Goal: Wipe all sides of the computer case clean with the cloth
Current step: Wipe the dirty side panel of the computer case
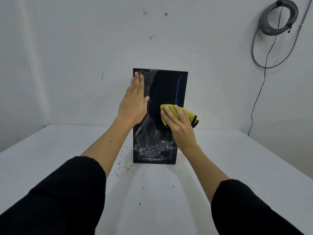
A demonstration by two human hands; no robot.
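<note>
A black computer case [166,89] with a thin blue line stands upright on the white table [237,167], its front face towards me. White smears cover the left and lower parts of that face; a dark band through the middle looks wiped. My left hand [134,102] lies flat with straight fingers against the case's upper left edge. My right hand [179,126] presses a yellow cloth [190,115] with a black hem against the face's right middle, fingers spread over it.
Small dark specks and splashes dot the table [125,168] in front of the case. A white wall stands close behind. A coiled grey cable [279,17] hangs on the wall at the upper right, with a black wire [259,92] running down.
</note>
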